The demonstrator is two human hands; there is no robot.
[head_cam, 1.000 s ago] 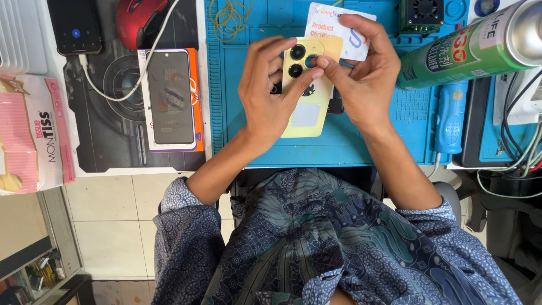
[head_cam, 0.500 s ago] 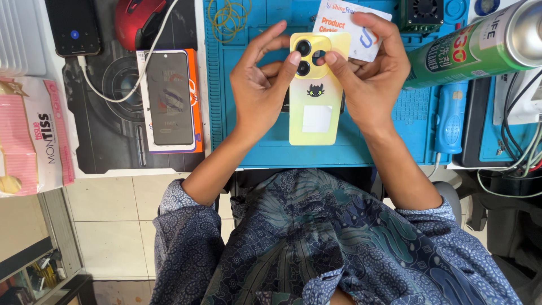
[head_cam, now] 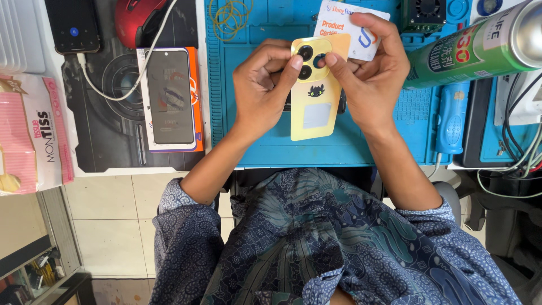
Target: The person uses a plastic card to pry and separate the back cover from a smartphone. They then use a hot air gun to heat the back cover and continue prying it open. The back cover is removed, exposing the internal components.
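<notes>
A yellow phone back cover (head_cam: 316, 107) with a camera island and a small black sticker is held upright over the blue work mat (head_cam: 254, 141). My left hand (head_cam: 265, 90) grips its upper left edge, thumb at the camera lenses. My right hand (head_cam: 367, 73) holds the upper right edge, with a white printed card (head_cam: 353, 22) pinched between its fingers behind the cover.
A green spray can (head_cam: 480, 45) lies at the right. A boxed screen protector (head_cam: 169, 99), a dark phone on a cable (head_cam: 73, 25), a red mouse (head_cam: 138, 20), rubber bands (head_cam: 228, 14) and a pink tissue pack (head_cam: 31, 133) sit to the left. A blue tool (head_cam: 451, 121) and cables lie at the right.
The yellow cover has gone from tilted to upright and shifted slightly right. Both thumbs now press near the camera lenses.
</notes>
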